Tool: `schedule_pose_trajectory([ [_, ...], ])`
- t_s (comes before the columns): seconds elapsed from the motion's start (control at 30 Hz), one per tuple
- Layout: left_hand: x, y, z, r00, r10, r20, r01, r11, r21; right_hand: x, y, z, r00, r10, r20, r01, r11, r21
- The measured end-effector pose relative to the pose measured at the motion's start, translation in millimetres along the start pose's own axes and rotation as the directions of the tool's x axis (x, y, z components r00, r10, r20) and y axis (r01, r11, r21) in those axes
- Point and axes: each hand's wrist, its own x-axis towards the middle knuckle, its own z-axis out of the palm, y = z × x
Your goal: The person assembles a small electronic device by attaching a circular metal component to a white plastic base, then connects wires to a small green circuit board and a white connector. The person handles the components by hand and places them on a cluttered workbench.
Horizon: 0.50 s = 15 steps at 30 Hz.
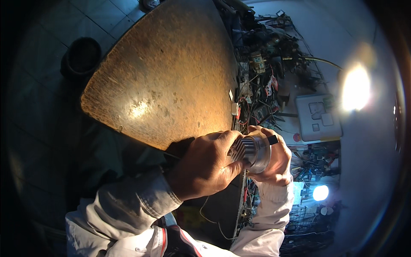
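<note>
My left hand (206, 165) grips the near side of a silver, round metal part with ridged fins (253, 150), thumb and fingers closed against it. Around its far side curl the fingers of my right hand (280, 159). A short black piece (272, 139) sits at its upper right rim, beside the right fingers. It looks like a lamp housing, though its exact kind is not clear. Both hands hold it over the right edge of a worn brown tabletop (158, 77).
Tangled wires and electronic parts (265, 81) crowd the strip right of the tabletop. A white plastic box (317, 118) lies among them. Two bright lamps glow at right, one high (356, 88), one lower (320, 193). A dark round container (81, 56) stands on the tiled floor.
</note>
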Motion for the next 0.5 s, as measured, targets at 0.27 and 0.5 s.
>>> schedule_pose_trajectory([
  [0.27, -0.4, 0.3, 0.1, 1.000, -0.017, -0.023, 0.016, 0.999, -0.032, -0.4, 6.5, 0.7, 1.000, -0.013, -0.023, 0.015, 0.997, 0.079],
  [0.5, -1.4, -4.7, 1.9, 1.000, 0.007, -0.016, -0.008, 0.999, -0.047, 1.4, -9.8, 8.1, 0.991, 0.119, -0.064, -0.105, 0.976, 0.189],
])
